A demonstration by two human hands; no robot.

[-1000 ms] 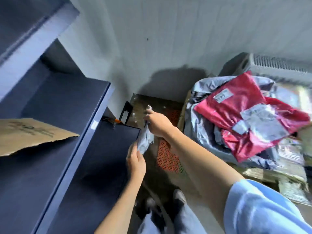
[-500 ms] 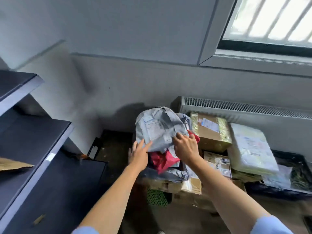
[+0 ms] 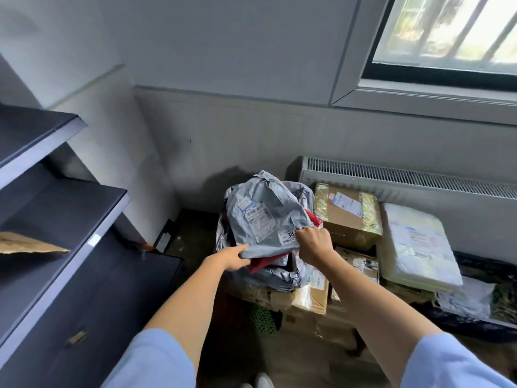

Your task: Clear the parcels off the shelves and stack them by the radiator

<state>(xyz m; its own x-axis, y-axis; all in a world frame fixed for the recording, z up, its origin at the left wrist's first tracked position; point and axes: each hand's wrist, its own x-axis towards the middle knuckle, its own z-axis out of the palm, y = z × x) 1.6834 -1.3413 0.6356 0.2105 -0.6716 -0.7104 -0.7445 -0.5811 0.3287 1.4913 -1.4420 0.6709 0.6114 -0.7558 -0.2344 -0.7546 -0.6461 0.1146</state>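
A crumpled grey parcel bag [image 3: 263, 217] with white labels lies on top of the pile by the white radiator [image 3: 405, 180]. My left hand [image 3: 233, 257] holds its lower left corner, fingers tucked under the edge. My right hand [image 3: 313, 243] grips its lower right edge near a numbered label. Under it lie a red bag [image 3: 263, 263], another grey bag [image 3: 279, 277] and cardboard boxes [image 3: 307, 298]. The dark shelves [image 3: 64, 219] stand at the left; a piece of brown cardboard [image 3: 25, 243] lies on the middle one.
A taped brown box [image 3: 347, 217] and a pale flat parcel [image 3: 416, 245] sit against the radiator, over a dark tray [image 3: 481, 275] with more packets. A window is at the top right. A green patterned object [image 3: 263, 320] lies on the floor below the pile.
My view swung from the shelves to the radiator pile. Both hands brought the grey bag onto the pile; the left hand has slid under its lower left corner and the right has closed on its edge.
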